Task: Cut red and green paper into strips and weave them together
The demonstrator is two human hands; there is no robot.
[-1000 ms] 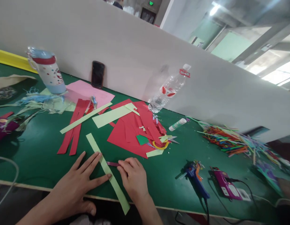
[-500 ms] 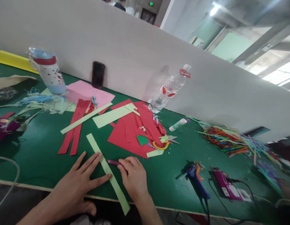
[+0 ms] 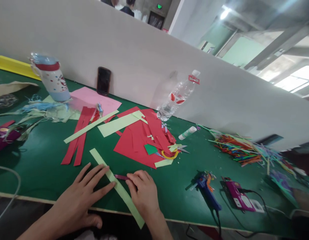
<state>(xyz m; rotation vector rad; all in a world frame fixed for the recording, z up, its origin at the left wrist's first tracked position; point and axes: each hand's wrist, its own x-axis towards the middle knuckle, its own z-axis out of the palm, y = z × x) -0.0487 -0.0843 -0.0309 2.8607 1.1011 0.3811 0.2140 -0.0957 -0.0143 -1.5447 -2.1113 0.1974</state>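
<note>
A pale green paper strip (image 3: 126,196) lies slantwise near the front edge of the green table. My left hand (image 3: 81,193) is spread open, its fingertips pressing on the strip. To its right, my right hand (image 3: 143,191) pinches a thin purple tool (image 3: 121,177), whose tip touches or nearly touches the strip's right edge. Behind my hands are red paper sheets (image 3: 129,146), a wider pale green piece (image 3: 119,123), two red strips (image 3: 80,136) crossed by a narrow green one (image 3: 91,126), and scissors (image 3: 170,156) with yellow handles.
A cup (image 3: 53,78), a phone (image 3: 103,81) and a water bottle (image 3: 178,96) stand along the partition (image 3: 139,60). Rightward are a glue stick (image 3: 187,132), a blue glue gun (image 3: 208,191), a purple device (image 3: 239,195) and colourful pipe cleaners (image 3: 236,150).
The pale green strip has turned slightly, its far end lower and its near end further right. My left fingers have shifted a little along it. My right hand keeps the purple tool.
</note>
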